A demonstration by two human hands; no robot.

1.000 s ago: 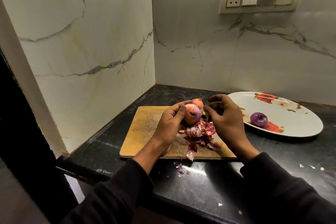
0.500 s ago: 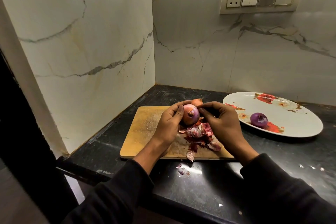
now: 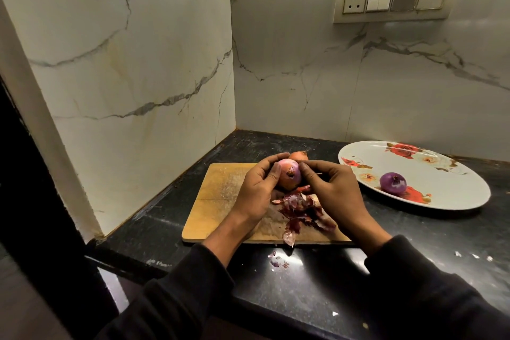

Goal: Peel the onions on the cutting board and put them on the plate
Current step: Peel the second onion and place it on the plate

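The left hand (image 3: 259,188) curls around a half-peeled onion (image 3: 289,177), held just above the cutting board (image 3: 220,201). The right hand (image 3: 331,190) pinches at its skin. The onion looks slippery, so a hard tug could make it pop out and roll off. One peeled onion (image 3: 393,184) sits on the plate (image 3: 455,190).

The person wears a dark, nearly black long-sleeved top of soft, matte fabric. The left sleeve (image 3: 176,292) and the right sleeve (image 3: 430,292) are both loose and end at the wrists in plain folded cuffs, leaving both hands bare, without rings or watch.
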